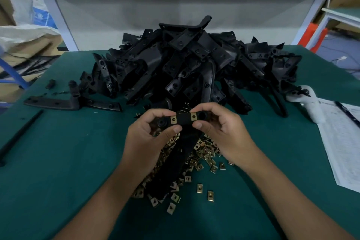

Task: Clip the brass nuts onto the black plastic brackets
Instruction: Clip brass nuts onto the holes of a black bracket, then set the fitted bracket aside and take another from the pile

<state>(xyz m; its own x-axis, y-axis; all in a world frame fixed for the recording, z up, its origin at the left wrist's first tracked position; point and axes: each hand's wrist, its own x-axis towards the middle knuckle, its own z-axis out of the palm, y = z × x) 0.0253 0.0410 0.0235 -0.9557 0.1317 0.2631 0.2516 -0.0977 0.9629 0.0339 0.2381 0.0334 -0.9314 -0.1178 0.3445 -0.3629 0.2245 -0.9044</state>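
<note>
Both hands hold one black plastic bracket (185, 119) level above the green worktop (58, 152), between the big pile behind and the scatter of nuts below. The left hand (145, 136) pinches the bracket's left end, thumb under the front edge and fingers curled over the top; the right hand (222, 132) pinches the right end the same way, its thumb tip just below the front edge. Two brass nuts sit clipped on the bracket, one (173, 119) beside the left fingers and one (193, 116) beside the right fingers, each showing a small centre hole. A round hole in the bracket shows near each end. Under the hands lies a loose heap of brass nuts (202, 154) spread over the worktop, with a dark bracket lying across it. Behind stands a tall pile of black brackets (185, 64), and one long bracket (72, 101) lies apart at its left. A printed paper sheet (342, 142) lies at the right edge with a pen (347, 114) on it; its text is too small to read. A white sack (25, 33) at far left carries blue print, not legible.
</note>
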